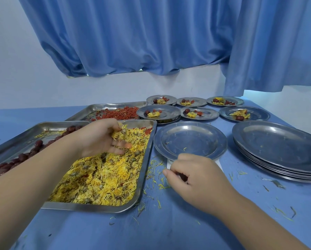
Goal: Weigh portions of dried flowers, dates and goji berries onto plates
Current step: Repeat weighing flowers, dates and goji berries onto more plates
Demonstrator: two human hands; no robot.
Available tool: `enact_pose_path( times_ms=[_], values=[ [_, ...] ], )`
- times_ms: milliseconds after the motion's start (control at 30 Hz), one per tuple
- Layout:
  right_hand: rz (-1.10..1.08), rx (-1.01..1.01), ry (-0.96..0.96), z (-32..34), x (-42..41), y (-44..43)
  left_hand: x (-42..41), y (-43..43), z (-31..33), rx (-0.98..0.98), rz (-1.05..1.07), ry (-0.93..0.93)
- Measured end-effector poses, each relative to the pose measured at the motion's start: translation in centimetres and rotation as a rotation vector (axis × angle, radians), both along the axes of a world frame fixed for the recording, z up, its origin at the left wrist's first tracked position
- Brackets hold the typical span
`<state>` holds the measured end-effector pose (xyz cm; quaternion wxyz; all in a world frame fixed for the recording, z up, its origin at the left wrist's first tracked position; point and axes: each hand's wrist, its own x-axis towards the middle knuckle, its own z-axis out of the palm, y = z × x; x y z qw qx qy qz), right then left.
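The person's left hand (104, 139) is reaching into a rectangular steel tray (89, 207) heaped with feathery yellow dried flowers (104, 175), its fingers curling closed around a loose tuft of them at the tray's far end. The right hand (196, 175) is resting on the blue cloth-covered worktop (169, 230) and pinching a dark red date (182, 176) between thumb and fingers. Just at 12 o'clock from that hand, a bare round metal plate (190, 139) is sitting on a white scale, only slivers of which are showing. At 9 o'clock from the flower tray, a second steel tray (17, 139) is holding glossy wrinkled dates; at 12 o'clock, a third (97, 108) is carrying small orange-red goji berries (120, 113). Six filled plates (199, 113) are lying in two rows at the far side, each bearing petals, a date and berries. A stack of shiny plates (281, 150) is standing at 2 o'clock from the right hand. Stray petals are littering the cloth.
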<state>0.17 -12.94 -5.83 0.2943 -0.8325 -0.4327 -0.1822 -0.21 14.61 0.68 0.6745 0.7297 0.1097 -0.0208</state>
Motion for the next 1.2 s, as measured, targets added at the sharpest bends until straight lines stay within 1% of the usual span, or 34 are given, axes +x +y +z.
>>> enact_pose_path(
  times_ms=[133, 267, 400, 467, 533, 667, 800, 900, 1067, 1200],
  values=[
    [0.079, 0.119, 0.07, 0.4, -1.0, 1.4, -1.0, 0.4, 0.0, 0.004, -0.033, -0.003],
    [0.146, 0.056, 0.063, 0.8, -1.3, 4.0, -2.0, 0.6, 0.1, 0.067, -0.022, -0.047],
    [0.152, 0.15, 0.064, 0.9, -1.0, 4.7, -2.4, 0.4, 0.5, 0.165, -0.044, -0.12],
    [0.11, 0.217, 0.054, 1.0, -0.3, 3.9, -2.1, 0.0, 0.5, 0.204, -0.055, -0.14],
    [0.019, 0.291, 0.036, 1.1, 0.9, 2.6, -1.3, -0.9, 0.5, 0.248, -0.056, -0.15],
    [-0.255, 0.329, -0.018, 1.1, 3.3, -0.3, 0.9, -4.0, 0.5, 0.353, -0.067, -0.152],
    [-0.407, 0.384, 0.02, 1.2, 4.8, -2.1, 3.6, -7.9, 0.9, 0.512, -0.099, -0.166],
    [-0.448, 0.398, 0.063, 1.2, 5.4, -2.6, 5.7, -10.1, 0.9, 0.627, -0.132, -0.172],
    [-0.458, 0.405, 0.104, 1.3, 5.9, -2.9, 8.1, -11.8, 0.2, 0.871, -0.285, -0.181],
    [-0.45, 0.401, 0.115, 1.2, 6.1, -2.9, 9.1, -11.7, 0.0, 0.93, -0.313, -0.17]
  ],
)
